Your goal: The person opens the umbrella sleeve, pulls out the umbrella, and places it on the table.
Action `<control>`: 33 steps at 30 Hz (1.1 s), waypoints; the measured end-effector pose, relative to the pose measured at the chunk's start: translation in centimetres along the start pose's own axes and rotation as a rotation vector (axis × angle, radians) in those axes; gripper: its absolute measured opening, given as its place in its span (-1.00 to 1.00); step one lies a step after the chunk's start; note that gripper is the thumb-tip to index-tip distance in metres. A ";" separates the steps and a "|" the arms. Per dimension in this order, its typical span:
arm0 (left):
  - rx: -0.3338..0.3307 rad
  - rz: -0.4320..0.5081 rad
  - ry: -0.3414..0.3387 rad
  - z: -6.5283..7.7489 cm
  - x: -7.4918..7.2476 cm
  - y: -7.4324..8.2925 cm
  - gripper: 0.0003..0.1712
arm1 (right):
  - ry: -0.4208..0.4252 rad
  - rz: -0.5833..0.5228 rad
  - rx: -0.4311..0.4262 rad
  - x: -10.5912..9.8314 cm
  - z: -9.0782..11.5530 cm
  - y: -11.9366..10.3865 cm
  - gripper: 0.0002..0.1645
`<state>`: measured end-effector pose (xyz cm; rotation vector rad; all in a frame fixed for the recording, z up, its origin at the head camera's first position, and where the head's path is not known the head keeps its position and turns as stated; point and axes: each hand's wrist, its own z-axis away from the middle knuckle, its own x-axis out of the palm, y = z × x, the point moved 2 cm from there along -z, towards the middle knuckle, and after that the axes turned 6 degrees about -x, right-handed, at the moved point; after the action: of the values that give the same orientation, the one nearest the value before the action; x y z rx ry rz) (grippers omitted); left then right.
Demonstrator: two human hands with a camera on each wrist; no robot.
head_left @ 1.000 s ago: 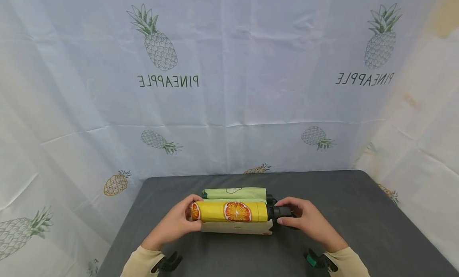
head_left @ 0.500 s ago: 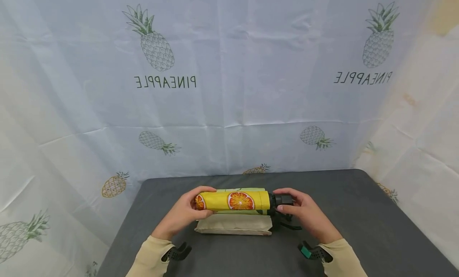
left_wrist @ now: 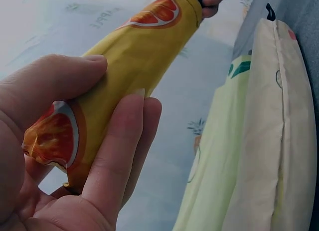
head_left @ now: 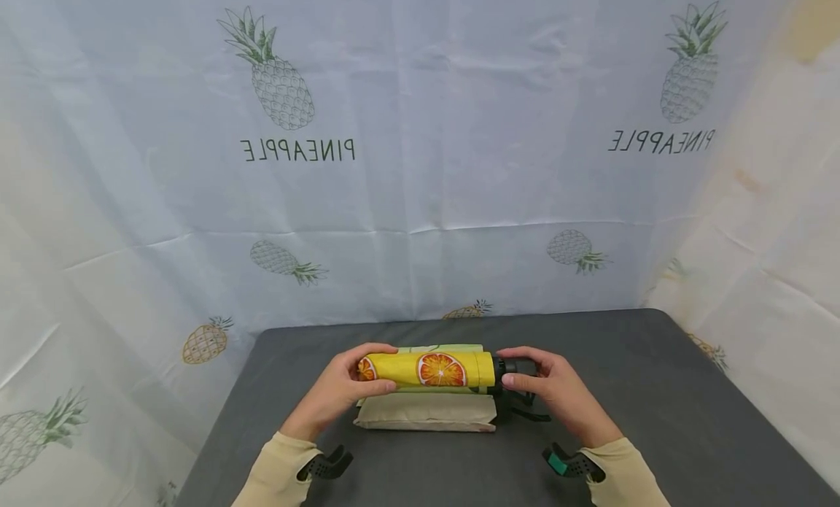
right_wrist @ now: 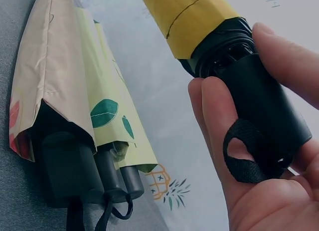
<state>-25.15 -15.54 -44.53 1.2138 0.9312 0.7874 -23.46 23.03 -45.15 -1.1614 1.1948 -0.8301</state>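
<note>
Both hands hold a folded yellow umbrella (head_left: 408, 368) with orange-slice prints level, raised over the other umbrellas. My left hand (head_left: 335, 386) grips its fabric end, thumb and fingers on opposite sides in the left wrist view. At the other end, my right hand (head_left: 558, 390) holds the black handle (right_wrist: 269, 101), whose short strap (right_wrist: 244, 161) loops by the fingers. Below lies a folded beige umbrella (head_left: 426, 412) on the near side. Light green umbrella fabric (right_wrist: 112, 96) lies just behind it, mostly covered by the yellow one in the head view.
A dark grey table (head_left: 420, 470) bears the umbrellas, their black handles (right_wrist: 70, 166) pointing right. Behind and at the sides hangs a pale curtain (head_left: 420, 164) printed with pineapples. Black bands (head_left: 326, 463) circle both wrists.
Both hands have moved the yellow umbrella up and away from me in the head view, and slightly right, uncovering more of the beige umbrella. Over the last half second it has barely moved.
</note>
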 end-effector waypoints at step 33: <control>0.003 0.039 -0.016 0.8 0.0 0.0 -0.32 | -0.003 -0.147 -0.060 0.3 0.5 -0.4 -0.36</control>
<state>-24.41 -15.86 -44.42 1.2423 0.8977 0.8067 -22.90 22.80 -44.89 -1.3108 1.1488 -0.9075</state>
